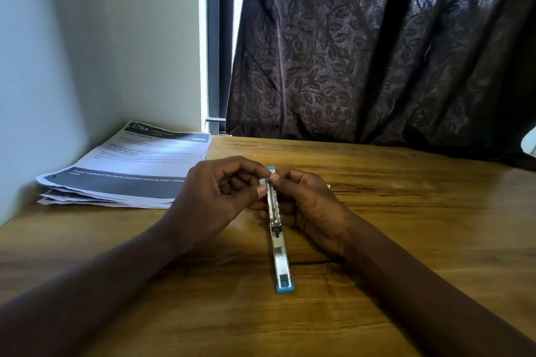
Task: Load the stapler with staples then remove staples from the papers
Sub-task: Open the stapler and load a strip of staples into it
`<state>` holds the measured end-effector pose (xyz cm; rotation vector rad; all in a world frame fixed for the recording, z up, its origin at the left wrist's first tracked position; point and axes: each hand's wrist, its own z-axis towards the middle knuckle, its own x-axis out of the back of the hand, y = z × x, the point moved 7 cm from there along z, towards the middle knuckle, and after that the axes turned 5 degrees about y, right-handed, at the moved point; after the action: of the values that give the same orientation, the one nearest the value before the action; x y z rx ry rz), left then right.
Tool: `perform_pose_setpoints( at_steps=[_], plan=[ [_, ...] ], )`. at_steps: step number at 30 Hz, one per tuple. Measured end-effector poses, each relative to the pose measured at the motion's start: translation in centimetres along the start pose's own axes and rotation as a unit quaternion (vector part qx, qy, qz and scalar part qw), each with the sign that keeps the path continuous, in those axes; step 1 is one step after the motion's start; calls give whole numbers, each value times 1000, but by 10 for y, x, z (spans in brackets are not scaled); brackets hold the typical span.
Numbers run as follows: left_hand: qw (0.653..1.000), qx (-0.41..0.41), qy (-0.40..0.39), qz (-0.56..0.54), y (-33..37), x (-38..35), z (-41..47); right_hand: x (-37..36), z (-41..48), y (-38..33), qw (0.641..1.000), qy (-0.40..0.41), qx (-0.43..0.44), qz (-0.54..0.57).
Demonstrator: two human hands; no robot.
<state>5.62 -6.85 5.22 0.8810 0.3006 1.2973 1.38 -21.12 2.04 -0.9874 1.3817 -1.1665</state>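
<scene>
Nearest us the stapler (279,229) lies opened flat, mid-counter (406,240). Left grip (214,197) and right grip (304,206) pinch together at its far end; staples could skew, jamming the channel. Papers (130,165) wait far left.

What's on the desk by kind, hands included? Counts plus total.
Stapler, opened flat: 1
Paper stack: 1, sheet count unclear
Hands: 2, left hand and right hand, both at the stapler's far end
Total: 4
</scene>
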Motion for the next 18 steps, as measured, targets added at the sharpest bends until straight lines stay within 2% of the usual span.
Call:
perform_pose_setpoints(
  at_steps=[11, 18],
  plan=[
    [994, -12, -24, 110, 0, -1, -3, 2, 2, 4, 999, 1, 0, -54],
    [995, 10, -34, 90, -3, -4, -4, 3, 4, 6, 999, 4, -1, -55]
  ],
)
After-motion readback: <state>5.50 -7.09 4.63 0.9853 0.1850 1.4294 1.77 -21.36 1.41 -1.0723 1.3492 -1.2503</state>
